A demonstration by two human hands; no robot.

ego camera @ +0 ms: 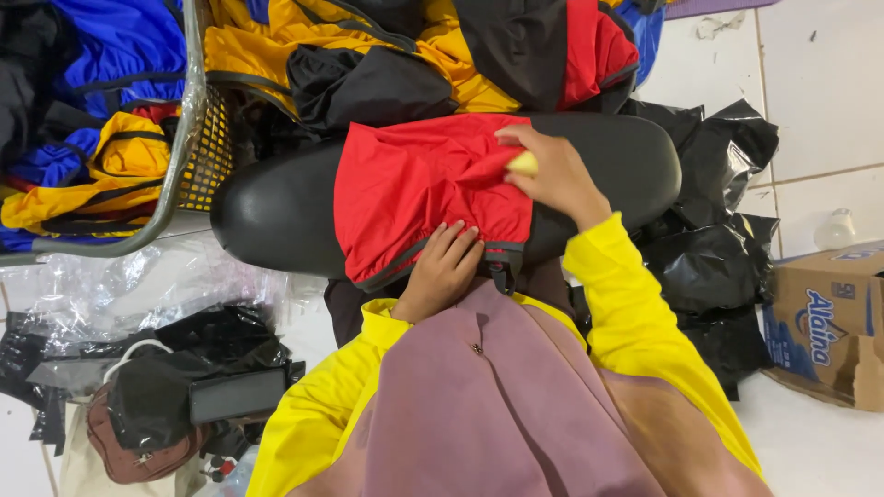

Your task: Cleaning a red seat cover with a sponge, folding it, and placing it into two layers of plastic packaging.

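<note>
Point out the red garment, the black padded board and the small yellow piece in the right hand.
red garment (419, 184), head view, middle of cloth
black padded board (276, 212), head view, bare left end
yellow piece (524, 164), head view, its visible tip

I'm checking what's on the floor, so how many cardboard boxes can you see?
1. A brown cardboard box with blue print lies on the white tiled floor at the right edge, beside the crumpled black plastic bags. It is cut off by the frame, and others may be hidden.
</note>
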